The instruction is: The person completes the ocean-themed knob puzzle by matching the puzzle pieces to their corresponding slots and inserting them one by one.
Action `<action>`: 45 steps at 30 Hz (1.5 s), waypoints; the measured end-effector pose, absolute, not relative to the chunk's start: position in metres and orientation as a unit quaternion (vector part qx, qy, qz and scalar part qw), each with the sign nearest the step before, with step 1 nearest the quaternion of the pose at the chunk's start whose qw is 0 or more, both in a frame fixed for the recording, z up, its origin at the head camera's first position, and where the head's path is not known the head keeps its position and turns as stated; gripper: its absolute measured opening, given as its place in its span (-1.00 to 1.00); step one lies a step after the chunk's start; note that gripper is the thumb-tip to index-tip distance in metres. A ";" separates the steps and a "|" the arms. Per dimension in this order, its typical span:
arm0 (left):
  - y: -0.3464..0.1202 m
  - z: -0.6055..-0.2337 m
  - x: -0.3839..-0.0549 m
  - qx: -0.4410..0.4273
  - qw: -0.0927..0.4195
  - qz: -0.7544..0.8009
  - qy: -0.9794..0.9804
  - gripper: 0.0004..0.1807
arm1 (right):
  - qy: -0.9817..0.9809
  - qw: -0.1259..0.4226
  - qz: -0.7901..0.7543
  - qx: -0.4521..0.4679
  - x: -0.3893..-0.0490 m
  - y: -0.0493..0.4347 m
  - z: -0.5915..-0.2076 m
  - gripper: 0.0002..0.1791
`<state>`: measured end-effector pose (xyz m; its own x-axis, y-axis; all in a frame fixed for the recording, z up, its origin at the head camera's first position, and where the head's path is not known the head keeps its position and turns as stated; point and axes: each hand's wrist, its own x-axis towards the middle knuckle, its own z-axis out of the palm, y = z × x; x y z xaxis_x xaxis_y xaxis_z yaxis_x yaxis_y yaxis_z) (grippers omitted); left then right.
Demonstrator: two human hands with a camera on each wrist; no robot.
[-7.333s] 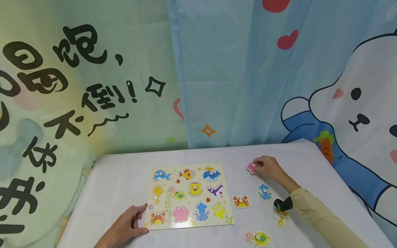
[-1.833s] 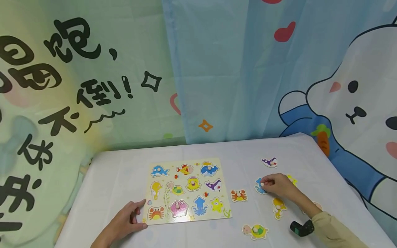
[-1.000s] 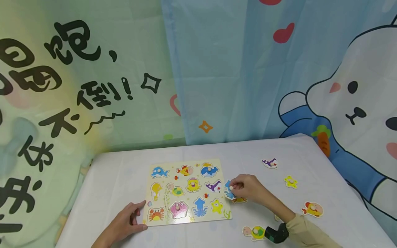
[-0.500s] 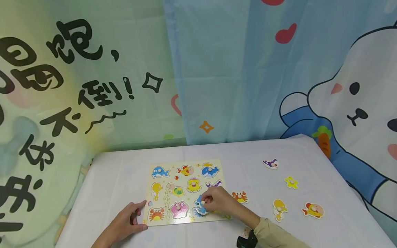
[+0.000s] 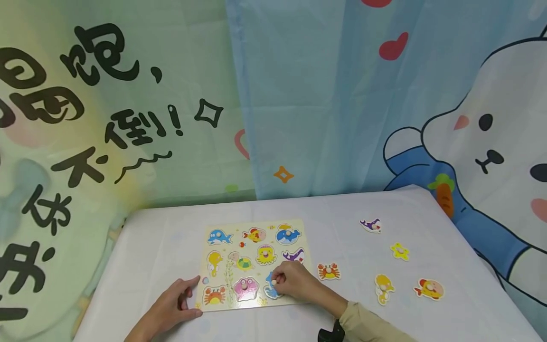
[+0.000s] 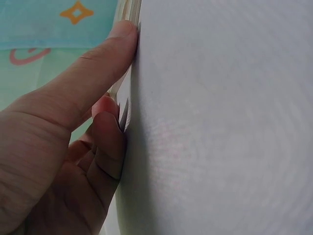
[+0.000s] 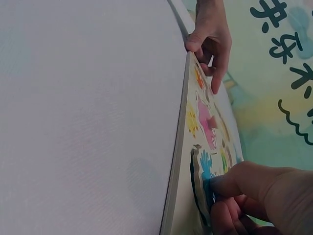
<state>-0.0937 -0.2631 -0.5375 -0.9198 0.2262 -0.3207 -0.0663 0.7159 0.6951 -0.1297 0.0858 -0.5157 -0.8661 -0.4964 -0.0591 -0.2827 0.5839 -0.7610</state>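
My right hand [image 5: 295, 282] pinches the small knob of a blue squid puzzle piece [image 5: 270, 289]. The piece lies over the squid picture near the bottom of the puzzle board [image 5: 260, 306], tilted a little against the board in the right wrist view. My left hand [image 5: 171, 304] rests at the board's left edge, thumb at the near corner and index finger higher along the edge, the other fingers bent under. In the left wrist view its thumb [image 6: 107, 54] lies against the board's side. A pink piece [image 5: 245, 289] with a knob sits in the board, left of the squid.
On the white table [image 5: 171, 237], right of the board, lie loose pieces: a crab [image 5: 329, 271], a seahorse [image 5: 383, 289], a fish [image 5: 429, 289], a starfish [image 5: 400, 251] and a purple whale [image 5: 371, 225]. A black device [image 5: 331, 332] is at my right wrist. Printed curtains hang behind.
My right hand earlier set down a pink piece, then took the squid piece from the right of the table and carried it left onto the board. The left hand has stayed at the board's edge.
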 end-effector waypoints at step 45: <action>-0.262 -0.536 -0.093 0.055 0.188 0.374 0.906 -0.01 | 0.867 0.200 -0.406 -0.209 -0.126 0.095 -0.505 -0.69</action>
